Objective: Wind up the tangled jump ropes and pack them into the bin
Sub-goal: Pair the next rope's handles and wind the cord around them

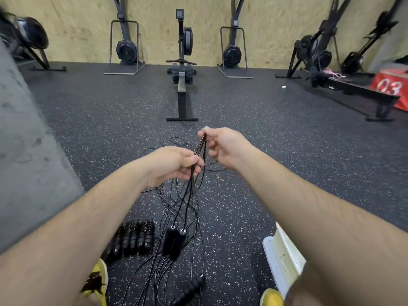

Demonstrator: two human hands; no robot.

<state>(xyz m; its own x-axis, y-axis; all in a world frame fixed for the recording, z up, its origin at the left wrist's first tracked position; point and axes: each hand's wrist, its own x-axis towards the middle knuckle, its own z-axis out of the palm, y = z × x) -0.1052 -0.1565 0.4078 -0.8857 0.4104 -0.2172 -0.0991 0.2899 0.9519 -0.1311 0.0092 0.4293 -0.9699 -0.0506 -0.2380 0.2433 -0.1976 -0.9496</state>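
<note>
Now we hold one rope (199, 149) in front of us, above the floor (110, 120). The left hand (174, 165) pinches several thin black strands between thumb and fingers, so its grip is clamped on the rope. The right hand (223, 146), a little higher, pinches the top of the same folded loop, and its grip is clamped on the rope too. Two handles (174, 241) hang from the strands below the left hand; we cannot tell if their lower ends touch the floor. The other ropes (167, 204) lie tangled under the hands, with a group of grips (132, 238) at the left and a lone handle (189, 290) near our shoes (99, 277).

We judge the cord to be light, thin, smooth and a bit springy, so a loose coil will probably slip open. The handles look stiff and heavier. It seems best to take both handles together in one hand and to wind the cord in loops with the other.

The floor is dark rubber with pale speckles, and the black cord is hard to follow on it. The pale bin (284, 257) stands at the right, partly hidden by the right arm. The room looks like a gym: a rower (182, 85) and other machines stand along a board wall (66, 29), a red box (390, 85) is far right, and a grey pillar (22, 151) is at the left.
</note>
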